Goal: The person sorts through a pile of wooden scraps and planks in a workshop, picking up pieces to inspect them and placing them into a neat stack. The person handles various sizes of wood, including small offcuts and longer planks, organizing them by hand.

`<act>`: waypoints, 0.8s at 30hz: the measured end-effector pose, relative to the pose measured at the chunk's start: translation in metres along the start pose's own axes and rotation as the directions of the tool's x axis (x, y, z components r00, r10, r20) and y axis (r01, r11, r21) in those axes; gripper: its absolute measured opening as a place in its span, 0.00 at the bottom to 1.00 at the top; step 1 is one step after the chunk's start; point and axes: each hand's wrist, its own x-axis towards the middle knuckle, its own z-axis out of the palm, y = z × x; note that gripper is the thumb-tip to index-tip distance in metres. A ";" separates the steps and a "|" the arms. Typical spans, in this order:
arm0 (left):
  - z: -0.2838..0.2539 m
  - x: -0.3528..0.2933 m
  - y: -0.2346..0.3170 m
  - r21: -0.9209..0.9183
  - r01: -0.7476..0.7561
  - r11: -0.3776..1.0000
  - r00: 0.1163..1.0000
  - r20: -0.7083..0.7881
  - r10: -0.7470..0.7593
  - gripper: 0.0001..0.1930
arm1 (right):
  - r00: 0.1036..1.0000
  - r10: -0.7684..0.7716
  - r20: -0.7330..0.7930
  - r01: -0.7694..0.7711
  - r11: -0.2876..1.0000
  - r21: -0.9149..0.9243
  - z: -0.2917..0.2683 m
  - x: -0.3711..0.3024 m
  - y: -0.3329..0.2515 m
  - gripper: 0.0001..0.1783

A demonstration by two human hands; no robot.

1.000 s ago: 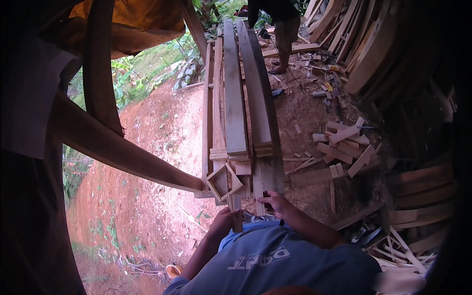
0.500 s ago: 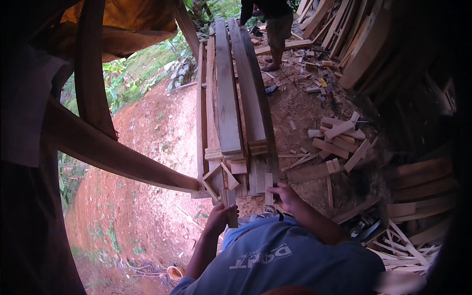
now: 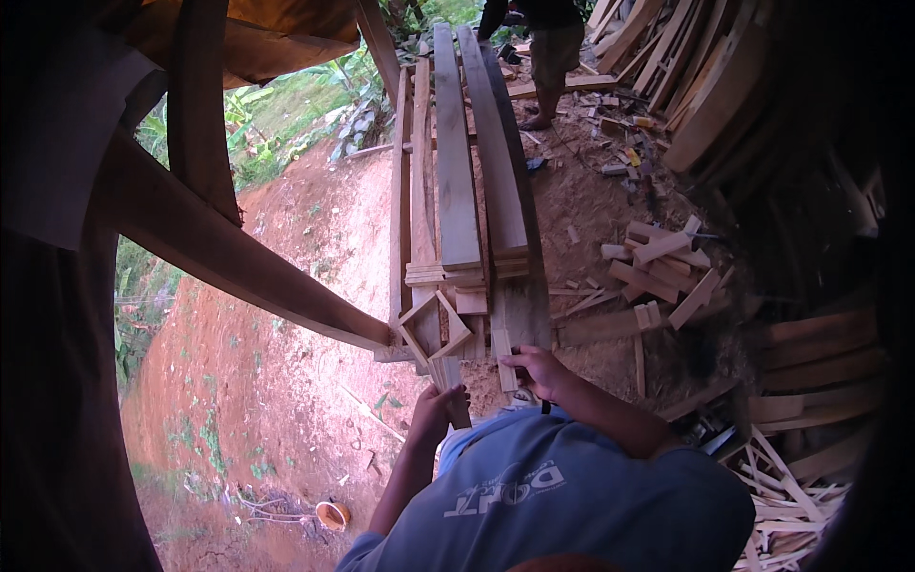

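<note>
My left hand (image 3: 437,412) is closed around a few thin wooden slats (image 3: 445,369) held together, their ends pointing away from me. To its right, my right hand (image 3: 537,371) grips a short flat wooden strip (image 3: 503,353) near its lower end, slightly tilted. Just beyond the slats, narrow wooden pieces form a diamond-shaped wooden frame (image 3: 460,317) at the near end of the bench. Behind that lie long thick planks (image 3: 457,181), side by side and running away from me. A small wooden block (image 3: 471,301) sits under their near ends.
A curved wooden beam (image 3: 257,276) slants in from the left. Offcuts (image 3: 667,262) are heaped on the ground at right, with thin scraps (image 3: 782,486) nearer me. Another person (image 3: 553,67) stands at the far end. An orange bucket (image 3: 332,516) lies lower left.
The view has shifted a little. My right hand has brought its strip leftward, closer to the slats in my left hand, and the strip now leans instead of standing straight.
</note>
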 end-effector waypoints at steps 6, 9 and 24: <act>-0.001 -0.002 -0.018 -0.082 -0.037 0.996 0.999 -0.023 0.036 0.10 | 0.997 0.005 0.077 0.006 0.990 -0.141 0.024 -0.011 0.008 0.10; 0.003 0.000 -0.019 -0.084 -0.051 0.995 0.998 -0.038 0.048 0.12 | 0.992 0.010 0.124 0.011 0.986 -0.169 0.044 -0.032 0.000 0.12; 0.010 0.004 -0.021 -0.062 -0.042 0.997 0.999 0.026 0.043 0.11 | 0.999 -0.015 0.034 0.019 0.993 -0.114 0.018 -0.038 0.016 0.12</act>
